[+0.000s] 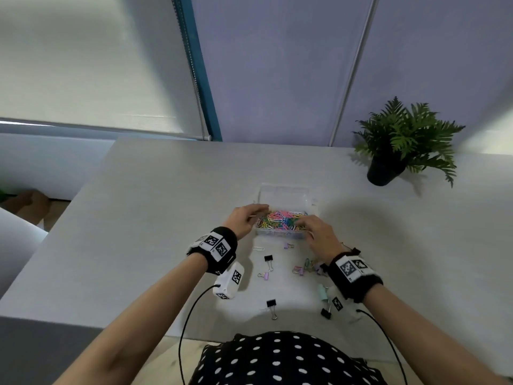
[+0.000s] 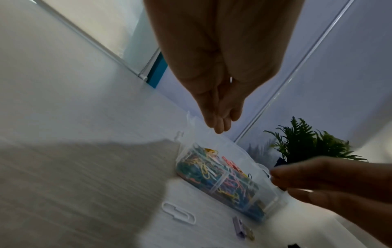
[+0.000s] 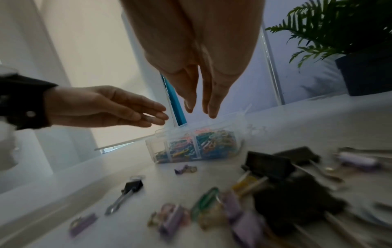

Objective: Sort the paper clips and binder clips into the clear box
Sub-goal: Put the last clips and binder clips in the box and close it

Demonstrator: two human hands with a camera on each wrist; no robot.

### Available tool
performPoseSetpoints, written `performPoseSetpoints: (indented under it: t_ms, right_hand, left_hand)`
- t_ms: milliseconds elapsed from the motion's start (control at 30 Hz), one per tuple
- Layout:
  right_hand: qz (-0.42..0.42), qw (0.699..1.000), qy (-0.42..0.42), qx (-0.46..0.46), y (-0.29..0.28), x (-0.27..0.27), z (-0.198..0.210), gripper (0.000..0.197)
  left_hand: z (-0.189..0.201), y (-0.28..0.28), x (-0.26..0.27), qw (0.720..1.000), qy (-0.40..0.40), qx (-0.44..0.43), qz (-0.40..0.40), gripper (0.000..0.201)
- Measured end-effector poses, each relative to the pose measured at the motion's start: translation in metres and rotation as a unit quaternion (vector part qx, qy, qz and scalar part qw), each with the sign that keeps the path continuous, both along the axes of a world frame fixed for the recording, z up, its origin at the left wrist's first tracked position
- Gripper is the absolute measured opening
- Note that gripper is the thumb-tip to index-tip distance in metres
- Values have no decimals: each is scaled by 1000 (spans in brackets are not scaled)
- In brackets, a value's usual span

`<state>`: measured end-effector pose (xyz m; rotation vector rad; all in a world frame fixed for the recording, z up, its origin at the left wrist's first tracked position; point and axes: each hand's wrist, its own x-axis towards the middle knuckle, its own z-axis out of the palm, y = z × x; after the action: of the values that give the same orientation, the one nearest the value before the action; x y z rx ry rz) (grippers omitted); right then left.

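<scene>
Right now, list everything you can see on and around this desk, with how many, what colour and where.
Clear plastic box: one, transparent, lid open, mid-desk.
Coloured paper clips: a heap, mixed pink, yellow, green and blue, inside the box's near compartments.
White paper clip: one, on the desk just in front of the box.
Black binder clips: at least three, scattered in front of the box.
Pastel binder clips: several, lilac, pink and green, near the right wrist.
Potted fern: one, green in a dark pot, far right of the desk.
White desk: one.
Roller blind: one, pale, behind left.
Hands: left hand at the box's left edge, right hand over its near right corner, fingers straight.
</scene>
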<state>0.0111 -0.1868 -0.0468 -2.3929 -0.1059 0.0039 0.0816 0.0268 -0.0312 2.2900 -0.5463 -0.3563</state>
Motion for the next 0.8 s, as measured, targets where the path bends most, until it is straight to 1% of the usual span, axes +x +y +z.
performPoseSetpoints:
  t_ms: [67, 100, 167, 200, 267, 333, 367, 400, 433, 467, 500, 533, 567, 600, 633, 700, 767, 800]
  right_hand:
    - [21, 1000, -10, -11, -12, -18, -6, 21]
    - [27, 999, -6, -22, -21, -28, -10, 20]
    - [39, 997, 18, -59, -37, -48, -18, 14]
    - [52, 995, 32, -76, -43, -59, -20, 12]
    - [98, 990, 36, -93, -50, -84, -25, 13]
    - [155, 981, 17, -119, -49, -106, -30, 23]
    - [175, 975, 9, -138, -47, -114, -32, 26]
    - [186, 971, 5, -152, -46, -121, -34, 27]
    - [186, 970, -1, -158, -45, -124, -37, 26]
    - [174, 973, -5, -153, -44, -126, -39, 24]
    - [151, 978, -1, -141, -45, -127, -41, 22]
    - [123, 984, 9, -125, -46, -126, -42, 18]
    - [95, 989, 20, -108, -47, -124, -43, 15]
    - [65, 993, 36, -93, -49, -121, -44, 12]
    - [35, 995, 49, -77, -51, -117, -44, 12]
    - [-14, 997, 60, -51, -56, -109, -42, 15]
    - [-36, 996, 60, -51, -56, -100, -38, 20]
    - [-37, 996, 61, -57, -55, -96, -36, 22]
  left_hand:
    - [2, 2, -2, 999, -29, -20, -6, 34]
    - [4, 3, -8, 998, -42, -18, -31, 31]
    - [3, 7, -28, 993, -36, 11, -113, 24]
    - [0, 10, -43, 985, -26, 40, -165, 20]
    - [-8, 18, -75, 958, -42, 96, -267, 15]
    - [-23, 27, -99, 919, -58, 143, -363, 23]
    - [-29, 31, -108, 907, -44, 176, -381, 29]
    - [-36, 32, -115, 903, -41, 203, -377, 32]
    - [-40, 32, -121, 903, -48, 224, -363, 30]
    - [-42, 29, -127, 909, -42, 229, -346, 23]
    - [-44, 25, -131, 908, -50, 235, -343, 15]
    - [-47, 21, -132, 912, -93, 239, -321, 12]
    - [-49, 18, -131, 919, -99, 245, -292, 11]
    - [-47, 14, -128, 925, -87, 246, -277, 13]
    - [-48, 11, -124, 921, -84, 257, -282, 15]
    - [-53, 7, -117, 923, -82, 259, -274, 12]
    - [-50, 2, -114, 939, -50, 237, -245, 6]
    - [-52, 2, -112, 946, -30, 225, -230, 9]
